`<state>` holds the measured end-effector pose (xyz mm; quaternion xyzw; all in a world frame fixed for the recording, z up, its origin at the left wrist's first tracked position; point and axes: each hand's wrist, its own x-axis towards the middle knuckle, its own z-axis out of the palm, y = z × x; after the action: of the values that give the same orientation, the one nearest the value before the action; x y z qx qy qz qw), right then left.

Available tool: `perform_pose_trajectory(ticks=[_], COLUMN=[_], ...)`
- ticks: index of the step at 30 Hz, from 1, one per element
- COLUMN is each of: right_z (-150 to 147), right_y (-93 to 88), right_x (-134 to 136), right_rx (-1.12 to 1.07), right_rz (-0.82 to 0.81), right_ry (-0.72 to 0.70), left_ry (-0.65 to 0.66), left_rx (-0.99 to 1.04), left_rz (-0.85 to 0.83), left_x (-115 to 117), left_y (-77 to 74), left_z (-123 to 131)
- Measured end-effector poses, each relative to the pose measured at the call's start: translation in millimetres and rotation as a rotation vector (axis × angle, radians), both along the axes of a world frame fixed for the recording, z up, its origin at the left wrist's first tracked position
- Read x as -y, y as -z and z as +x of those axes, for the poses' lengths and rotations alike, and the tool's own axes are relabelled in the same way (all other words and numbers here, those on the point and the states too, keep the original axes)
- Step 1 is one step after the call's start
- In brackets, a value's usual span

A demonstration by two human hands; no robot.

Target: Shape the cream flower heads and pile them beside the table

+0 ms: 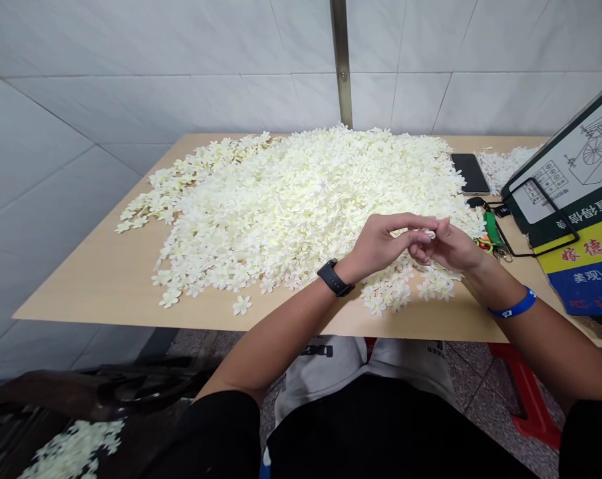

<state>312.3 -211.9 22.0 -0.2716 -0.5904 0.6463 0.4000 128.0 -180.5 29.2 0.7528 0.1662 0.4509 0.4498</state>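
A large heap of white artificial flower heads (301,199), pale yellow at their centres, covers much of the wooden table. Over its front right part my two hands meet. My left hand (388,241), with a black watch on the wrist, is closed, thumb and fingers drawn together at a small white piece (431,234). My right hand (453,247), a blue band on its wrist, is curled closed against the same spot. Fingers partly cover the white piece, so whether it is a flower head or another part cannot be made out. Several loose flowers (388,293) lie below the hands.
A phone (470,173) lies right of the heap, beside a pile of small white pieces (510,166). Keys with a green tag (491,229) and a printed box (575,179) stand at the right. One flower (241,305) lies near the table's front edge (181,324). A tiled wall is behind.
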Motion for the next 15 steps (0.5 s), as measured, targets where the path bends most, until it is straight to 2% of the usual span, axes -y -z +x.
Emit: perform_pose_trajectory(ticks=[2,5,9,12,15], right_z=[0.1,1.6,1.5,1.6,4.3], right_y=[2.8,6.8,6.5,1.1,-5.2], right_x=[-0.2,-1.6,-2.8,-2.3,-1.2], right_rx=[-0.029,0.023,0.170,0.279,0.323], right_rz=[-0.057,-0.076,0.059,0.126,0.179], right_ry=[-0.048,-0.098,0.089,0.156,0.132], left_ry=[0.003,0.078,0.162,0.122,0.051], left_rx=[0.005,-0.082,-0.275,-0.346,-0.385], left_rz=[0.023,0.120,0.238,0.270,0.303], left_x=[1.0,0.1,-3.4,-7.6,-15.9], left_y=[-0.8,-1.5,-0.8,2.9,6.8], left_z=[0.0,-0.9,-2.9,-3.9,-6.8])
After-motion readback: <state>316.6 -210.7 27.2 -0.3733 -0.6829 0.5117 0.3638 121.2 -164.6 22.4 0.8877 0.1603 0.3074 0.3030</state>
